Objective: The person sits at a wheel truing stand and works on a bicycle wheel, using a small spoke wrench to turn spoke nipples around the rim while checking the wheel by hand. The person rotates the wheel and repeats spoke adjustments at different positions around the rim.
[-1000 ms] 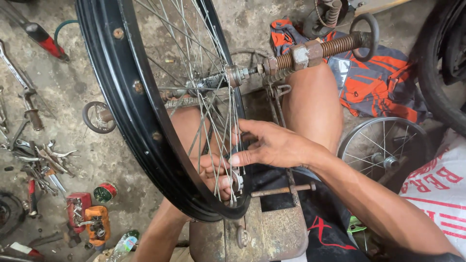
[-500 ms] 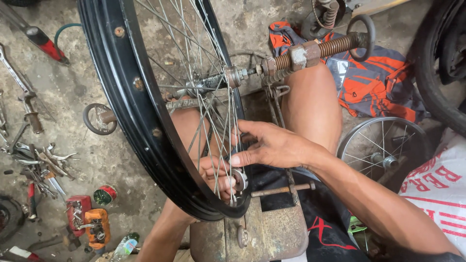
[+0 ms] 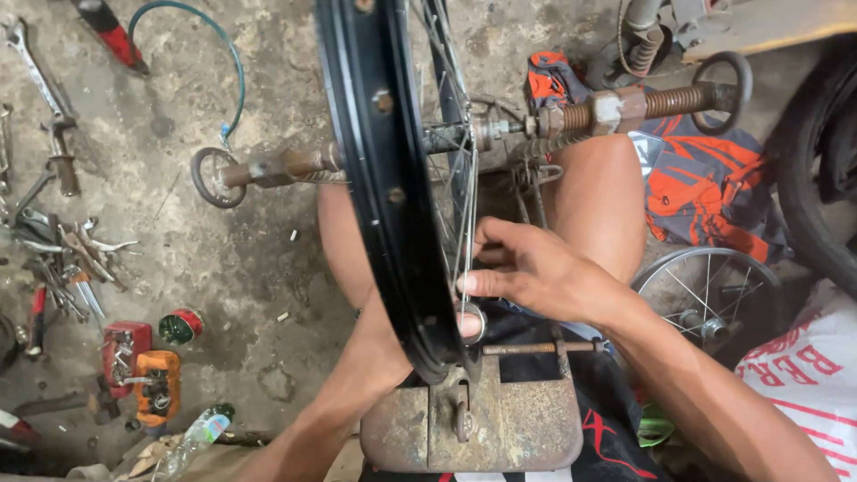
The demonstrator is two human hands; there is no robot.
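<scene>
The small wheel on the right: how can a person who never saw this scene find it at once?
Start at the big black rim in the middle, then look right, past the right hand. The small wheel lies on the floor below the orange cloth. Unlike the rim, its spokes are silver and it lies flat.
</scene>
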